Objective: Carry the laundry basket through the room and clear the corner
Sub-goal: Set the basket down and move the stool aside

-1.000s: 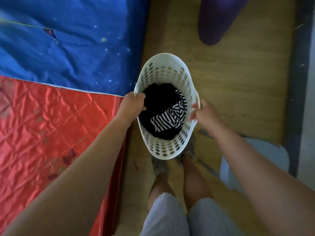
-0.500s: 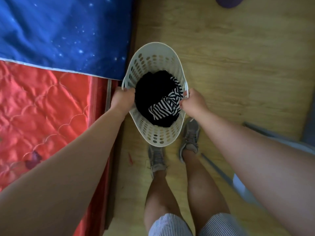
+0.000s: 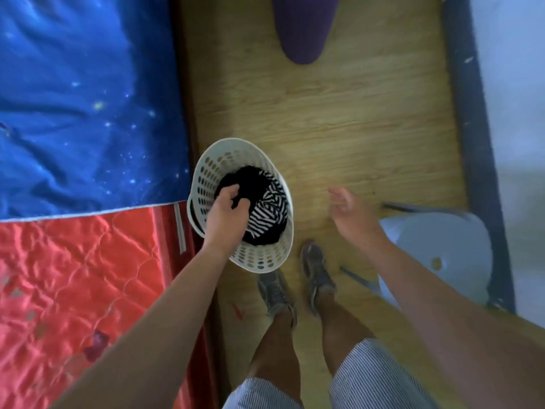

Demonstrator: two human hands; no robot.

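Observation:
The white perforated laundry basket (image 3: 206, 172) stands on the wood floor, tight against the bed's edge and just ahead of my feet. Inside it lie black clothing (image 3: 250, 178) and a black-and-white striped garment (image 3: 269, 208). My left hand (image 3: 227, 214) reaches down into the basket, with fingers and thumb pinched on the black clothing. My right hand (image 3: 351, 214) hovers to the right of the basket, apart from it, fingers spread and holding nothing.
A bed fills the left side, with a blue starry blanket (image 3: 88, 98) over a red quilted mattress (image 3: 73, 276). A purple object (image 3: 300, 28) lies on the floor ahead. A pale plastic seat (image 3: 436, 255) stands at the right, by a dark baseboard (image 3: 472, 143).
Both hands have let go of the basket's rim. The basket now rests lower, beside the bed. My left hand has gone inside onto the clothing, and my right hand has swung out to the right.

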